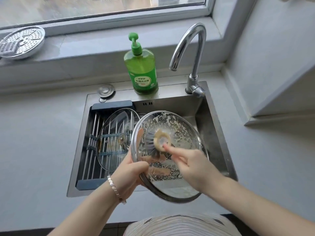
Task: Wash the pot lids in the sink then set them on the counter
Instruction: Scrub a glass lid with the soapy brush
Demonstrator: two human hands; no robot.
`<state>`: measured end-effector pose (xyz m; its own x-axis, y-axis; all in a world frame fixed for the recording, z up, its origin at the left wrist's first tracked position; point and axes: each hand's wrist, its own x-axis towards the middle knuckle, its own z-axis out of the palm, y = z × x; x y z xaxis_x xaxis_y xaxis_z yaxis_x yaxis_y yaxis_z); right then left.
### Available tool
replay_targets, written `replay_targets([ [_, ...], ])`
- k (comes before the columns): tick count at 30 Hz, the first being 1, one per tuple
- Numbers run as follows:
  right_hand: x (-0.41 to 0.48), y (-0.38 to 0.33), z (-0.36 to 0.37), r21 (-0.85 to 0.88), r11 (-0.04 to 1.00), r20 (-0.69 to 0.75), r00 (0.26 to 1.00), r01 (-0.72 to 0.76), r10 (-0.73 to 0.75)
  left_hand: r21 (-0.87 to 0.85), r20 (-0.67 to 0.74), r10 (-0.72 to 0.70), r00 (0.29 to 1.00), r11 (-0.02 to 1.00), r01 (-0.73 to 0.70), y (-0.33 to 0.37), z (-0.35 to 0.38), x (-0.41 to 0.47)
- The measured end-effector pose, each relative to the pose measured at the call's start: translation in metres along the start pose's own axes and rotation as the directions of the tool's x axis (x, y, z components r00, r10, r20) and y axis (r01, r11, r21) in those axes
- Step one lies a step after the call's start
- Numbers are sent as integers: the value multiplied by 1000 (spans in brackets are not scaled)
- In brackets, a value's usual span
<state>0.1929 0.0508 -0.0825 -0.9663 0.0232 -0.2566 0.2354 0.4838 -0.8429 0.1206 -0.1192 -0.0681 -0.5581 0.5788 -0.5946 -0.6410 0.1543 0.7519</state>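
A soapy lid is gripped at its rim by the left hand over the sink, its knob touched by straight fingers of the right hand. A second lid is laid on the sink's rack.

I see a clear glass lid with a shiny metal rim, wet and foamy. The sink and tap are shiny metal. The soap bottle is glossy green plastic.

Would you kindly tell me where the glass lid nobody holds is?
In the head view the unheld glass lid lies on the drying rack over the left half of the sink, partly behind the soapy lid that the left hand holds.
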Motion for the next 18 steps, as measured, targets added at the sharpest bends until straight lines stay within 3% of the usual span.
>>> replay_targets([
  [2,7,3,-12,-76,997,-44,999,-7,4,-14,1,1,1000,1000,-1,-1,-2,-3],
  [5,25,14,-37,-116,978,-250,958,-172,139,-2,10,-8,1000,1000,8,-2,1,-3],
  [9,7,-16,-5,-6,999,-19,999,32,-32,4,45,-46,998,999,46,-6,5,1],
  [11,15,-9,-13,-39,999,-72,997,28,-31,-12,60,-67,996,998,68,-6,5,-1],
  [14,31,5,-25,-41,994,-201,975,-105,95,-11,38,-86,996,996,87,-6,7,1],
  [18,11,-14,2,-11,996,-42,995,88,-89,18,33,-110,993,994,109,-5,3,9],
])
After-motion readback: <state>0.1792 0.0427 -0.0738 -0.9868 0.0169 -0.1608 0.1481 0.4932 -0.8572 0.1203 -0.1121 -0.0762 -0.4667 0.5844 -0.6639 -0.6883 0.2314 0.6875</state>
